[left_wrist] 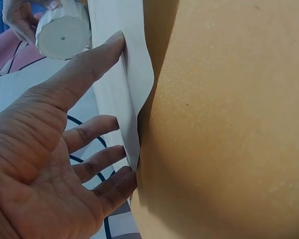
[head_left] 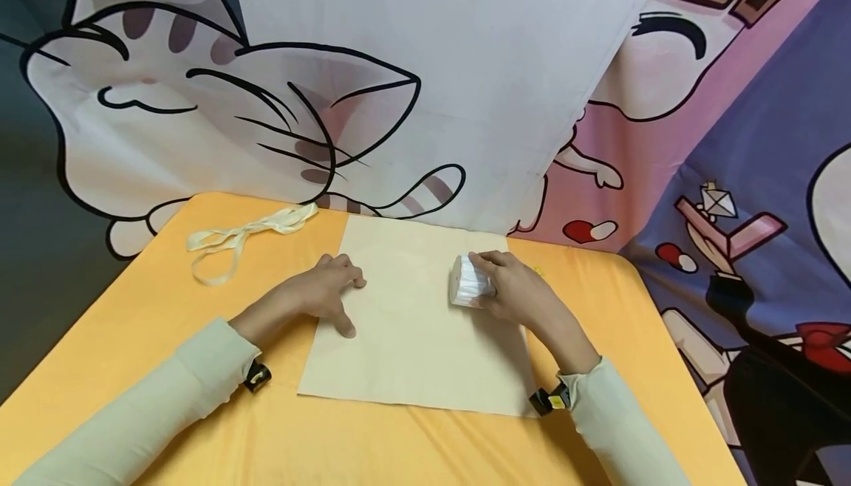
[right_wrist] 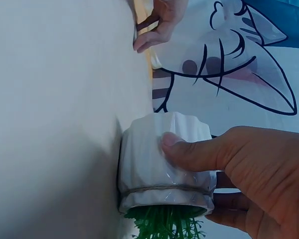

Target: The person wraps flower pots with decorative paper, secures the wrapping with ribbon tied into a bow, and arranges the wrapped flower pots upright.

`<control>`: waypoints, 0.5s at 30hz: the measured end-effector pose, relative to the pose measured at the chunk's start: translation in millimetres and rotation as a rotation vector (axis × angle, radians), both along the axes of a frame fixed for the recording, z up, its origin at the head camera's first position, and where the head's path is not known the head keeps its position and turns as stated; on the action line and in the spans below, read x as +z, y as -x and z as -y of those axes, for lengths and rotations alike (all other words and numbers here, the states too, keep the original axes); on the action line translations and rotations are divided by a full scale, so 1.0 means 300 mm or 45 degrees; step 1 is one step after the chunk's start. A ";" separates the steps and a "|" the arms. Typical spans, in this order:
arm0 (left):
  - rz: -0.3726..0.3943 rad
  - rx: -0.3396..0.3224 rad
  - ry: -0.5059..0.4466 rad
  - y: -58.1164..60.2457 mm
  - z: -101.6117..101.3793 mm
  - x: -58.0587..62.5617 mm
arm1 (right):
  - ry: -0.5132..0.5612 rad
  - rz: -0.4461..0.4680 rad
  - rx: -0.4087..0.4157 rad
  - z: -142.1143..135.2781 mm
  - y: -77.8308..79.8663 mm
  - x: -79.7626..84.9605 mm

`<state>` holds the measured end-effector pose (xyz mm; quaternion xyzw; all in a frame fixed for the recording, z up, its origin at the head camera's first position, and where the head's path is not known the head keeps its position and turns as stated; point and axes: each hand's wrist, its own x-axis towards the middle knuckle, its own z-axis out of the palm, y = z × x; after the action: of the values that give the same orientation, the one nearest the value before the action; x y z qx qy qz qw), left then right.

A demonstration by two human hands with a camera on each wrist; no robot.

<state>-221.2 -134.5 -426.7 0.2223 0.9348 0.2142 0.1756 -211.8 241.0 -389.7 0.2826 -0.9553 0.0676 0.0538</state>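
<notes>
A white fluted plant pot (head_left: 468, 281) lies on its side on a cream sheet of paper (head_left: 412, 346), its flat base facing left. My right hand (head_left: 521, 288) grips the pot, thumb on its side. In the right wrist view, green artificial foliage (right_wrist: 164, 222) sticks out of the pot's mouth, and a thin twine (right_wrist: 164, 188) circles it near the rim. My left hand (head_left: 320, 290) rests on the left edge of the sheet with fingers spread. The left wrist view shows that edge lifting in a wave near the fingertips.
A cream ribbon (head_left: 246, 235) lies loosely looped at the back left of the yellow-covered table (head_left: 292, 438). Behind it hangs a cloth backdrop (head_left: 465, 65) with cartoon cats. A small yellow bit (head_left: 539, 272) shows just beyond my right hand.
</notes>
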 end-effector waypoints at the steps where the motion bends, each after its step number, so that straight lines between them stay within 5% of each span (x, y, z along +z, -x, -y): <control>1: 0.003 -0.003 -0.005 0.001 0.001 0.004 | -0.002 -0.005 0.002 0.001 0.001 0.003; 8: 0.057 0.013 -0.091 0.019 0.017 0.009 | -0.039 -0.021 0.003 0.005 0.012 0.014; 15: 0.020 0.230 -0.282 0.038 0.031 -0.018 | -0.050 -0.011 0.017 0.010 0.013 0.015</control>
<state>-232.6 -143.7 -432.1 0.1535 0.9203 0.3326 0.1374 -215.8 237.9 -385.1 0.2904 -0.9543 0.0479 0.0520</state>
